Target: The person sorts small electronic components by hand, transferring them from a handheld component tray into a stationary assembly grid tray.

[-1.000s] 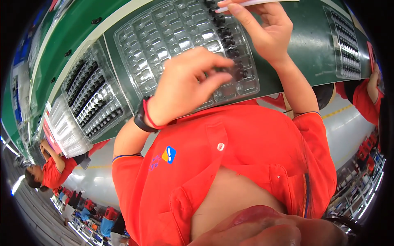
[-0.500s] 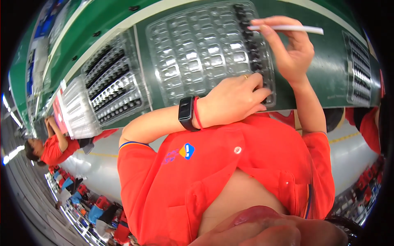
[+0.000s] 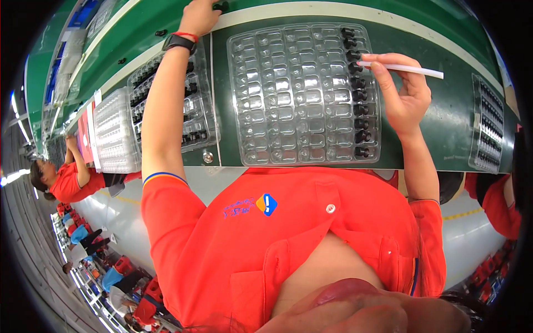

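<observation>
My right hand (image 3: 408, 91) pinches a slim white stick (image 3: 419, 70), pen-like, its tip over a column of small black parts (image 3: 361, 95) at the right side of a clear plastic tray (image 3: 302, 114). The tray's other columns of pockets hold no black parts. At the upper edge of the view, my left hand (image 3: 198, 18) is stretched out over the green strip beyond the table. Its fingertips are at a small black part (image 3: 221, 6); the fingers are partly cut off by the picture's edge, so their grip is unclear.
Under my left forearm lies another clear tray (image 3: 214, 130) with rows of black parts, beside stacked clear trays (image 3: 115, 130). At the far right is a filled tray (image 3: 487, 125). More black parts (image 3: 161, 33) lie on the green strip. A co-worker (image 3: 72, 180) works at the left.
My left hand has left the tray's near right corner and reached far left to the green strip. My right hand still holds the white stick over the black column. The view has shifted.
</observation>
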`<state>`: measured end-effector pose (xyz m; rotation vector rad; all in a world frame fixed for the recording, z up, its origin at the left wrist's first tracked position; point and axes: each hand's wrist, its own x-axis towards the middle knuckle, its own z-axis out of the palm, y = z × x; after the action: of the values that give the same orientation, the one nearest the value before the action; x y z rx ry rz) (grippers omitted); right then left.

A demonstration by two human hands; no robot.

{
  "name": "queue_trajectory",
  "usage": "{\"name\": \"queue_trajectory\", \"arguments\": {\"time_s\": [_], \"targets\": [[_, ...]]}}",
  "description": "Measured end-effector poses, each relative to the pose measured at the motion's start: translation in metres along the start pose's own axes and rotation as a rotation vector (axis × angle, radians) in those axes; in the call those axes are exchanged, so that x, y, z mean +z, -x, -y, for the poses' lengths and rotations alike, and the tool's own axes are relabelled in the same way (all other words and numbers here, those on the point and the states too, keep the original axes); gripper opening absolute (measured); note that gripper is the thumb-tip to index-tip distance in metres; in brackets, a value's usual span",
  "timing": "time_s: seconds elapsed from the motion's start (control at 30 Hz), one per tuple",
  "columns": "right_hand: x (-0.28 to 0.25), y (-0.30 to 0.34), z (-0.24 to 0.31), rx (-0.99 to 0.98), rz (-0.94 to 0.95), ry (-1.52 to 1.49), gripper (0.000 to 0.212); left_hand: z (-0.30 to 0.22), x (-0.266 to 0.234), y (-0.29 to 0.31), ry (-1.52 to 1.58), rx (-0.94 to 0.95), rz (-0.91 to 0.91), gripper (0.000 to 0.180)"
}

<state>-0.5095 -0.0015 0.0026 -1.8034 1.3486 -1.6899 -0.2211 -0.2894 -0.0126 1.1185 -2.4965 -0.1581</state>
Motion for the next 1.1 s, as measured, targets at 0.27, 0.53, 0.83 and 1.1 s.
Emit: {"name": "queue_trajectory", "arguments": {"time_s": [0.27,0.53,0.83,1.1], "targets": [[-0.004,0.007,0.000,0.030,-0.026,0.007,0.017,-0.095,-0.014,0.012,0.652,-0.323,-0.047,0.020],[0.006,0.009,0.005,-0.044,0.126,-0.053,0.021,-0.202,-0.006,0.104,0.920,-0.043,0.101,0.023],[0.020,0.016,0.006,0.070,0.240,-0.064,0.014,-0.205,0.015,0.111,1.274,-0.443,0.344,0.021],[0.021,0.019,0.005,0.108,0.272,0.014,0.013,-0.208,0.012,0.111,1.148,-0.384,0.358,0.022]]}}
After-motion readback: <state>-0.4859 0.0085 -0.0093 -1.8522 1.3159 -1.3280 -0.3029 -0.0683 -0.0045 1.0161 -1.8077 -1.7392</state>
